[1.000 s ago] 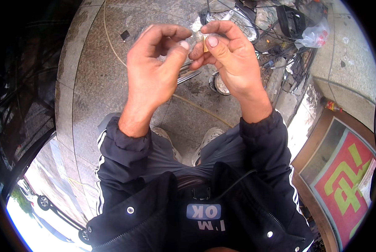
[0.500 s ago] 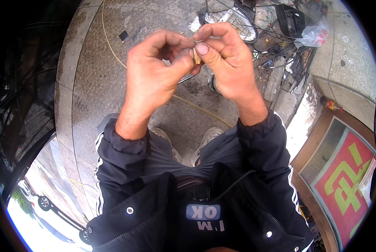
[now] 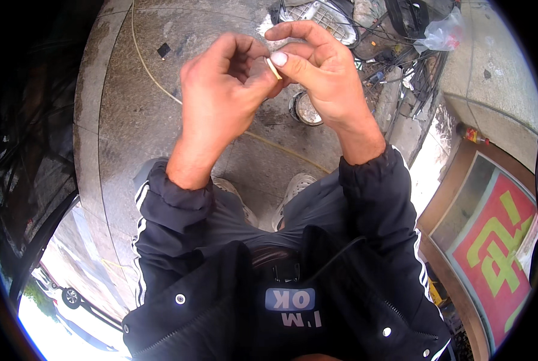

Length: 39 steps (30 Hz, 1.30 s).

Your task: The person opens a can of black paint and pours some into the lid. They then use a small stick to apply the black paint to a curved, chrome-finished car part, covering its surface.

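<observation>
Closest to cam: your black jacket (image 3: pixel 179 240), white stripes on the sleeves, open over a dark shirt w/ a light-blue patch (image 3: pixel 289 299). Fwd of that, your L hand (image 3: pixel 216 87) & R hand (image 3: pixel 326 75) meet approx. centre. A short, thin pale strip (image 3: pixel 274 68) w/ a yellowish edge sits btwn your two thumbs. R grip: clamped on the strip, thumb at its upper end, index finger raised clear. L grip: thumb right up against the strip, fingers curled; can't tell if it pinches too, tips behind are hidden.

Lower down: your grey trousers (image 3: pixel 317 207) & light shoes (image 3: pixel 296 188) on stone pavement (image 3: pixel 137 126). Yellowish cord (image 3: pixel 290 147) crosses it fwd of your feet. Round pail (image 3: pixel 308 111), partly behind R hand. Farther: tangled black cables (image 3: pixel 425 81), clear plastic bag (image 3: pixel 443 35) beside 'em. Off R, a red/green signboard (image 3: pixel 491 246); far L, a vehicle wheel (image 3: pixel 71 297).
</observation>
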Each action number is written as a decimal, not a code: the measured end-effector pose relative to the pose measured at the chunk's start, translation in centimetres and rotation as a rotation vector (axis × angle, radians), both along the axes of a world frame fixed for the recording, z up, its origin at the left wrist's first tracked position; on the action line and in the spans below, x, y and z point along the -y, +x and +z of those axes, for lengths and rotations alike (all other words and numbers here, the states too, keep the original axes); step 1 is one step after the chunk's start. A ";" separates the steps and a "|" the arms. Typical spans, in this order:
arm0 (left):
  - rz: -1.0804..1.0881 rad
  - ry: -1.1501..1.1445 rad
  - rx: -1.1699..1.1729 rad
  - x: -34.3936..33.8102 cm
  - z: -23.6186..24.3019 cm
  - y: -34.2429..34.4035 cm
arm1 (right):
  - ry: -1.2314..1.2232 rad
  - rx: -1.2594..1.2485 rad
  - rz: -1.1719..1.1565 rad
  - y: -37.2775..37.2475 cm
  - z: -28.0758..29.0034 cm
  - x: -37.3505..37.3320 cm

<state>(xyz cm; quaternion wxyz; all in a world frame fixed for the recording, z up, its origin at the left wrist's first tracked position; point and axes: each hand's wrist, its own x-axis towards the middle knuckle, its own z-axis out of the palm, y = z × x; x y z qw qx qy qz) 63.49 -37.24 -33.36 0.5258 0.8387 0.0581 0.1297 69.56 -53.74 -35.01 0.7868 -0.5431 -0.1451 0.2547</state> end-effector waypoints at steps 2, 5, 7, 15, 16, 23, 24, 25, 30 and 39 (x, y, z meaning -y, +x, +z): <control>0.029 0.183 0.177 1.0 -0.8 0.8 | -0.011 0.019 -0.041 -0.1 -0.3 0.3; 0.044 0.375 0.276 2.4 -1.8 1.8 | -0.101 0.052 -0.081 0.0 -0.7 1.5; -0.002 0.408 0.246 3.7 -2.4 2.4 | -0.181 0.140 -0.121 0.3 -0.8 2.6; 0.039 0.752 0.074 4.6 -12.0 8.6 | -0.532 0.168 -0.408 5.2 -2.1 14.5; -0.068 0.797 -0.076 5.7 -12.3 8.2 | -0.600 0.123 -0.392 5.6 -3.6 16.7; -0.761 0.914 -0.207 13.1 -16.0 1.4 | -0.977 0.273 -0.029 -2.7 -19.9 24.0; -0.805 0.964 -0.289 13.7 -16.1 1.1 | -0.999 0.310 0.057 -4.3 -20.4 22.9; -0.851 1.017 -0.366 14.0 -16.3 1.2 | -0.989 0.342 0.058 -5.3 -21.5 22.0; -0.846 1.010 -0.414 14.4 -18.1 1.4 | -0.875 0.431 0.022 -6.8 -25.3 17.8; -0.657 0.843 -0.348 14.2 -18.2 0.8 | -0.760 0.451 -0.214 -6.8 -26.5 15.6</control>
